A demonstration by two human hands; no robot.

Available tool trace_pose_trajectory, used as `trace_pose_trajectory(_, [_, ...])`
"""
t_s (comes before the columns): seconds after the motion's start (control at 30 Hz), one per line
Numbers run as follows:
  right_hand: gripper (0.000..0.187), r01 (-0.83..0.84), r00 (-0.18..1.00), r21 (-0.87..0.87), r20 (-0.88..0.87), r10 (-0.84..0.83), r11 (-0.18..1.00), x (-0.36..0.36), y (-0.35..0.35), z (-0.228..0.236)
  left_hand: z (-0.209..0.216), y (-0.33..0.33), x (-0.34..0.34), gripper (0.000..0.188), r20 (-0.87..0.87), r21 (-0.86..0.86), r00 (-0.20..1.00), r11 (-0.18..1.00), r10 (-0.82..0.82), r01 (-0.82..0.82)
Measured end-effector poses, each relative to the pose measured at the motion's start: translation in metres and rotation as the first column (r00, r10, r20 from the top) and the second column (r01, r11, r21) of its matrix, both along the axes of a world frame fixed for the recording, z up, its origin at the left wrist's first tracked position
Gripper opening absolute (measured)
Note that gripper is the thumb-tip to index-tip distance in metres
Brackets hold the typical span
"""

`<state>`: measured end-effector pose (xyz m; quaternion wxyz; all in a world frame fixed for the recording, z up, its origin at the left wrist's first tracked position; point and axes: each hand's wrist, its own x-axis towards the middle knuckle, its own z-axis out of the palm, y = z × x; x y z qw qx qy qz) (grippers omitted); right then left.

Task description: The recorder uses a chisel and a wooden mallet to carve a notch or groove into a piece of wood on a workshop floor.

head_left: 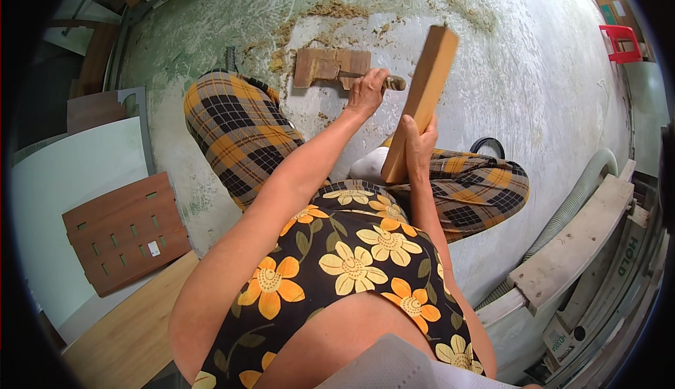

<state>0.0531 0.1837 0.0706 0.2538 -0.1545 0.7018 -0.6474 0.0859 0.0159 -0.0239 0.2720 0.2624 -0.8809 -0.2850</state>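
My left hand (pixel 367 94) is closed round the handle of a chisel (pixel 396 82), whose blade points left. The blade's tip lies over a small brown wooden board (pixel 314 68) on the floor. That board has a ragged notch in its near edge. My right hand (pixel 420 143) grips the lower part of a long, squared wooden block (pixel 427 73). The block stands tilted, its upper end leaning away and to the right, with its lower end by my lap. A gap separates the block from the chisel handle.
Wood shavings (pixel 334 8) litter the scuffed concrete floor beyond the board. A slotted brown panel (pixel 126 234) and a white sheet (pixel 84 178) lean at the left. On the right are a ridged hose (pixel 573 199), a plank (pixel 573 238) and a red plastic stool (pixel 621 43). A black ring (pixel 488 147) lies by my right knee.
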Motion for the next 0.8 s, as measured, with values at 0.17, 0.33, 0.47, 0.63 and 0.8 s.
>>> trace_pose_trajectory(0.17, [0.045, -0.082, 0.996, 0.189, 0.000, 0.084, 0.978, -0.002, -0.003, -0.015, -0.003, -0.001, -0.002, 0.028, -0.002, -0.015, 1.000, 1.000, 0.005, -0.005])
trace_pose_trajectory(0.33, [0.045, -0.008, 0.992, 0.068, -0.123, 0.017, 0.998, -0.001, -0.004, -0.001, -0.003, -0.005, -0.002, 0.031, 0.047, -0.020, 0.999, 1.000, 0.000, 0.001])
trace_pose_trajectory(0.47, [0.043, 0.066, 0.988, -0.067, -0.134, -0.075, 0.996, -0.004, -0.002, 0.006, 0.000, -0.005, -0.002, 0.035, 0.045, -0.044, 0.998, 0.999, 0.032, -0.030])
trace_pose_trajectory(0.63, [0.048, 0.040, 0.991, -0.026, -0.127, -0.043, 0.999, -0.007, 0.000, 0.003, 0.008, 0.002, -0.006, 0.036, 0.023, -0.021, 1.000, 1.000, 0.006, -0.006])
trace_pose_trajectory(0.8, [0.049, 0.030, 0.986, -0.037, -0.164, -0.036, 0.999, -0.004, 0.000, 0.009, 0.011, -0.001, -0.006, 0.035, -0.026, -0.031, 0.999, 0.999, 0.020, -0.020])
